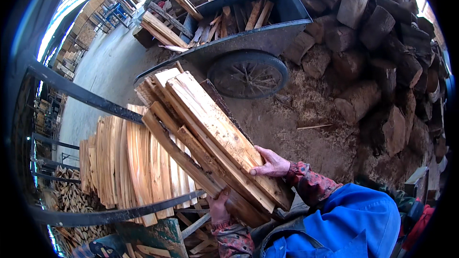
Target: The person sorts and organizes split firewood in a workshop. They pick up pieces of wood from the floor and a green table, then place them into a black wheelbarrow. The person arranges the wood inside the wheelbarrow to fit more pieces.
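Note:
A bundle of long split wood pieces [210,129] is clasped between my two hands, slanting up and to the left from my body. My right hand [273,162] presses on its right side, thumb lying over the pale top board. Round the bundle's lower left edge my left hand [220,208] is closed, its fingers partly hidden by the wood. The bundle's far end reaches over a dark metal rack bar [86,93]. Below and left of it, a row of upright split boards [138,157] stands between the rack's bars.
A metal cart [282,31] with a spoked wheel [247,75] stands ahead, carrying split wood [229,21]. Large logs [358,100] are piled on the right. Wood chips litter the dirt floor [306,138]. A heap of small sticks [76,198] lies at lower left.

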`<state>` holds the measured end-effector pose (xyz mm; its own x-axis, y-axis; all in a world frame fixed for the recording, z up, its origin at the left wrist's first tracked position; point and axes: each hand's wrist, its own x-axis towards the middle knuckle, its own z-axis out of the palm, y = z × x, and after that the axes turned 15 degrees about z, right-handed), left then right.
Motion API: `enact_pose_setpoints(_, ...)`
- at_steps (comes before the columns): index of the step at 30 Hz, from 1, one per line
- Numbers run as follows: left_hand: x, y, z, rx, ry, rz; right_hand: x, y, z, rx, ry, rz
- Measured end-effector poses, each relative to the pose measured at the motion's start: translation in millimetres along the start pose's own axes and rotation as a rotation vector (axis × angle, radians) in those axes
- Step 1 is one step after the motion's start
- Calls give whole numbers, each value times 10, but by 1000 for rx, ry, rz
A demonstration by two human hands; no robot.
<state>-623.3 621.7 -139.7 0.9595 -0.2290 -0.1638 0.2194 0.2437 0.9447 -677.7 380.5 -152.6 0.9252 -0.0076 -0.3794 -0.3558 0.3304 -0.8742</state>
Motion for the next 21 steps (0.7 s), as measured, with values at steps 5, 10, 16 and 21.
enact_pose_setpoints(5, 701, -140, 183, -75, 17, -136, 560, -167, -313, -61, 84, 3)
enact_pose_setpoints(10, 1740, -76, 559, -118, -124, -132, 1365, -531, -644, -99, 189, 20)
enact_pose_setpoints(16, 3062, -168, 776, -46, -180, -208, 2316, -924, -978, -82, 315, 31)
enact_pose_setpoints(21, 3846, -131, 907, -14, -298, -224, 2895, -1089, -1153, -56, 363, 92)
